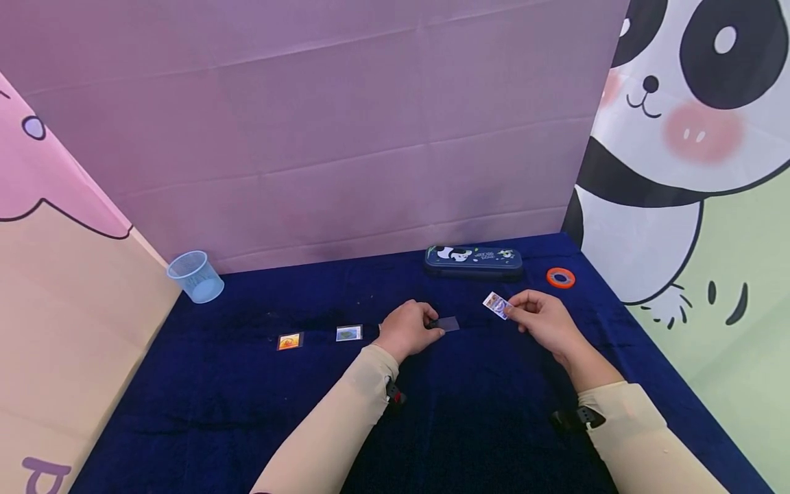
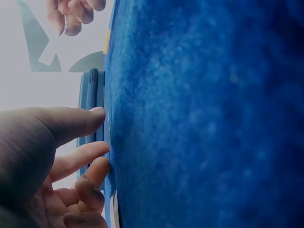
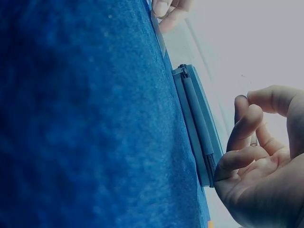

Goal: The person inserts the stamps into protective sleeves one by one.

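Note:
My right hand (image 1: 543,319) pinches a small printed card (image 1: 496,304), white-edged with a purple picture, between thumb and fingers above the cloth. My left hand (image 1: 410,328) is low at the cloth, thumb and forefinger at the edges of a small clear plastic sleeve (image 1: 447,324). In the left wrist view, the left thumb (image 2: 80,121) and forefinger stand a little apart at cloth level. Left of that hand lie a blue-green picture card (image 1: 349,333) and an orange card (image 1: 289,342), each in a clear sleeve.
A navy pencil case (image 1: 474,263) with a panda print lies at the back, beyond my hands. To its right is an orange tape roll (image 1: 560,278). A light blue basket (image 1: 196,276) stands at the back left corner of the blue cloth (image 1: 204,384).

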Action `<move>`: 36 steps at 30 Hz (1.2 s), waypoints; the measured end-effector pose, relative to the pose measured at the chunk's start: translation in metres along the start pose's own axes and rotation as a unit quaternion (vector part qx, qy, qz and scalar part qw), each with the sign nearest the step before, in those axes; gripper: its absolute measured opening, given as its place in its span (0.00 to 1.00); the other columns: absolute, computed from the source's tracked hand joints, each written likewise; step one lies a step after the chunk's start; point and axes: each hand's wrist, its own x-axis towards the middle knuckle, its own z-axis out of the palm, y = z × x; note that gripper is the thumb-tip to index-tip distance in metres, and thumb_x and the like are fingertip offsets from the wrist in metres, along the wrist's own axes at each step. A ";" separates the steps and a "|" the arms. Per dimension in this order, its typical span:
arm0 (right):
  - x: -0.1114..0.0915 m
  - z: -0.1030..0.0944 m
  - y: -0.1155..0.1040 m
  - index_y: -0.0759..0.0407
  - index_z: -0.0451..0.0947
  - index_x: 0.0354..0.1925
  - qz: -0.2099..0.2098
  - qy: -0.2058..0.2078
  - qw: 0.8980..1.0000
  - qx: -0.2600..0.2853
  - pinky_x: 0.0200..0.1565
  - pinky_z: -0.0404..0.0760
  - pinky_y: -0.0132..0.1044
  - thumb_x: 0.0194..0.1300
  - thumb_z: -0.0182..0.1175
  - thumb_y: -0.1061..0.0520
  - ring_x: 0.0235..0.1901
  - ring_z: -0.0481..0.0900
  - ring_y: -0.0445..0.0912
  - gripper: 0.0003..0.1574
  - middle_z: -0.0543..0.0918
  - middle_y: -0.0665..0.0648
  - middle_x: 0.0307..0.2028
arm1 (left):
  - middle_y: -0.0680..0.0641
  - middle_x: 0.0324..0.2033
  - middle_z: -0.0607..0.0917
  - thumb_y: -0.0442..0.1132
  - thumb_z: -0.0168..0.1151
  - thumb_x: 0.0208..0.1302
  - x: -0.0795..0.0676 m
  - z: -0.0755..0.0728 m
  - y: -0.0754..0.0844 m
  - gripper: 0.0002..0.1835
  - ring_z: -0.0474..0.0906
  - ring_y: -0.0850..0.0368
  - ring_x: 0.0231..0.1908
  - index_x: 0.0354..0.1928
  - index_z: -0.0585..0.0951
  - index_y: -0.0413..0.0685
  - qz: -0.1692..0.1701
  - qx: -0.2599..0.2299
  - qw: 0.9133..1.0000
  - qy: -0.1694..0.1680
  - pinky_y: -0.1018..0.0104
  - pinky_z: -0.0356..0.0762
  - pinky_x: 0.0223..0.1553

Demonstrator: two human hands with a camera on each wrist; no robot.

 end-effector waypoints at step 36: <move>-0.002 0.006 -0.008 0.64 0.82 0.53 -0.018 -0.013 1.000 -0.015 0.39 0.81 0.41 0.75 0.65 0.49 0.34 0.78 0.50 0.21 0.84 0.62 0.42 | 0.61 0.38 0.86 0.49 0.69 0.72 -0.017 -0.029 -0.013 0.04 0.78 0.61 0.36 0.43 0.89 0.62 0.021 -0.117 0.991 0.062 0.61 0.79 0.41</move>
